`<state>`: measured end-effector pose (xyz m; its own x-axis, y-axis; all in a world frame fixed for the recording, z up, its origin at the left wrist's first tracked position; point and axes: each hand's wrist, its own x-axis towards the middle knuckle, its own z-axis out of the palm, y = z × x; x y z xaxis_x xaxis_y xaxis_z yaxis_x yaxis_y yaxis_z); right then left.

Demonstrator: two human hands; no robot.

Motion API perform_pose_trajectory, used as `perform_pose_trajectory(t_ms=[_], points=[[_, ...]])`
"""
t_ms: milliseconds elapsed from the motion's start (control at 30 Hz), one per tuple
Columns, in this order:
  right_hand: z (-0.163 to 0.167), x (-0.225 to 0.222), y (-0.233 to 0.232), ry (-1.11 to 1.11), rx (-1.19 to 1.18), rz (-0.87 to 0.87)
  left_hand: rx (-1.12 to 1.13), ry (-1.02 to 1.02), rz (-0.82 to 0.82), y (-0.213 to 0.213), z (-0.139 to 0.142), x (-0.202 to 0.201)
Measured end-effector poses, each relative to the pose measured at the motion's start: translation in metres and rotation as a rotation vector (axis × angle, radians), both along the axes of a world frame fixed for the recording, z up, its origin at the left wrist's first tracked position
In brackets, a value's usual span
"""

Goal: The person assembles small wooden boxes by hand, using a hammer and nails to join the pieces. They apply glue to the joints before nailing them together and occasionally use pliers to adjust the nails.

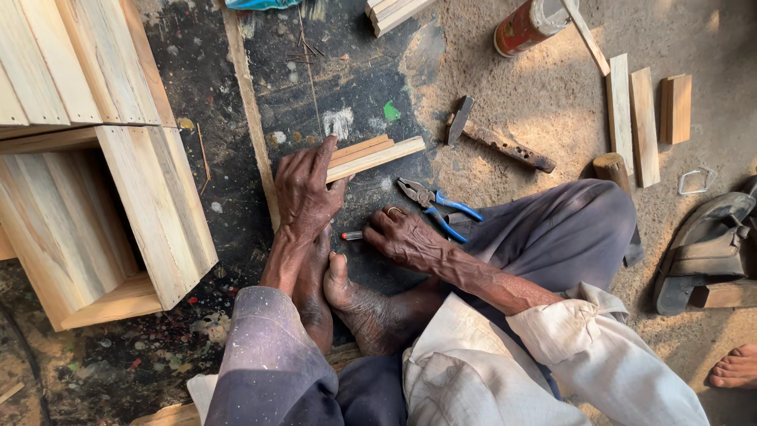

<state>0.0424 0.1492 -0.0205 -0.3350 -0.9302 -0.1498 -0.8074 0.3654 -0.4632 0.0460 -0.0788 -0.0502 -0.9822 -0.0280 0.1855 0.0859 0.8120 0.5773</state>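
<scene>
On the left of the dark, paint-flecked ground sheet (347, 87) stands an open wooden box (95, 237) of pale planks, with more stacked boards (71, 59) above it. Just right of the box, the left hand (306, 192) presses flat, fingers spread, on the near end of a small bundle of thin wooden strips (371, 156) that lies tilted across the sheet. Below that hand, the person's bare feet (347, 300) rest on the sheet, crossed. Beside them, the right hand (406, 237) is curled around a red-tipped marker (352, 235), whose tip pokes out toward the left hand; a ring shows on one finger. Touching the right hand's far side lie blue-handled pliers (432, 203). Further right, on the sandy floor, a hammer (497, 142) lies near the sheet's edge, and a red can (527, 25) sits toward the top edge. Loose wood offcuts (643, 118) lie well apart on the right, with a worn sandal (706, 252) below them and another person's bare foot (735, 368) at the lower right corner.
</scene>
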Motion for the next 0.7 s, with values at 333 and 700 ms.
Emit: perform_pose_trajectory(t_ms=[333,700], points=[[0.032,-0.033,0.039,-0.695,-0.336,-0.663,0.146,0.009,0.054,-0.010,-0.002,0.010],[0.023,-0.064,0.035,-1.693,-1.187,-0.957,0.234,0.057,0.089,-0.011,-0.007,0.013]])
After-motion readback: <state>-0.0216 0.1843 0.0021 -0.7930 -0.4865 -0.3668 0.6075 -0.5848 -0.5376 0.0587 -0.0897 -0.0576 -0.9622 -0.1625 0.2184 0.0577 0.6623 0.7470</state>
